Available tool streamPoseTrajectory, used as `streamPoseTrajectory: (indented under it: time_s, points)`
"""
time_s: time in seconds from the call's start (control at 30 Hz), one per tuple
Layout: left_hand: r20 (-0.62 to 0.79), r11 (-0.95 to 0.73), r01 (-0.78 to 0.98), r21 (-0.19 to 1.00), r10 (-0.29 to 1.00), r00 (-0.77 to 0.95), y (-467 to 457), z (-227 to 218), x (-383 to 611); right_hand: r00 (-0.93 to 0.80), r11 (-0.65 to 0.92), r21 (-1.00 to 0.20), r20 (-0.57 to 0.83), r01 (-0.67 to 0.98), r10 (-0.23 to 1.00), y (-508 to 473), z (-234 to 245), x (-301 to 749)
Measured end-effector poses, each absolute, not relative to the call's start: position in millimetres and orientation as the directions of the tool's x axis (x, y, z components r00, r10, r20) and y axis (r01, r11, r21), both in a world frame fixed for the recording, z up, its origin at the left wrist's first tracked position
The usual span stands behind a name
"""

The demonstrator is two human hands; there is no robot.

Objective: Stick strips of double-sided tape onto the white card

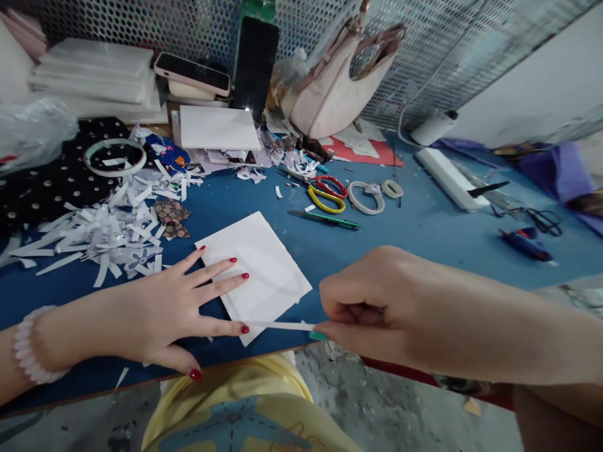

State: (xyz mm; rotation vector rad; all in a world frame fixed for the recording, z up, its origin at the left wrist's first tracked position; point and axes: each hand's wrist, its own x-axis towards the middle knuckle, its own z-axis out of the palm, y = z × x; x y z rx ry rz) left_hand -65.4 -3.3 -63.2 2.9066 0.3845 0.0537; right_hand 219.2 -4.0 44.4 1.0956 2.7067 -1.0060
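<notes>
A square white card lies turned at an angle near the front edge of the blue tabletop. My left hand is open, its fingers spread over the card's left side and the thumb on the table. Between the index fingertip and my right hand runs a narrow white strip, straight across the card's near corner. My right hand pinches the strip's right end between thumb and curled fingers. Whether the strip is paper or tape, I cannot tell.
Paper shreds are heaped at left. Beyond the card lie scissors, a green cutter knife and tape rolls. At the back stand a card stack, a dark phone and a pink handbag.
</notes>
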Motion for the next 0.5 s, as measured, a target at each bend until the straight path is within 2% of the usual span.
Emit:
streamPoseTrajectory:
  time_s: [0.23,0.4,0.5]
  points:
    - [0.045,-0.949,0.241,0.204,0.255,0.966,-4.6,-66.6,-65.7,-0.737,0.562,-0.489,-0.324,0.667,0.593,1.9,56.2,211.3]
    - [0.064,-0.951,0.24,0.196,0.257,0.964,-5.2,-67.0,-66.5,-0.564,0.454,-0.339,-0.562,0.824,0.605,30.6,45.5,223.1]
    - [0.072,-0.951,0.241,0.194,0.259,0.963,-5.0,-65.7,-66.4,-0.537,0.421,-0.34,-0.625,0.841,0.566,46.9,30.2,229.8]
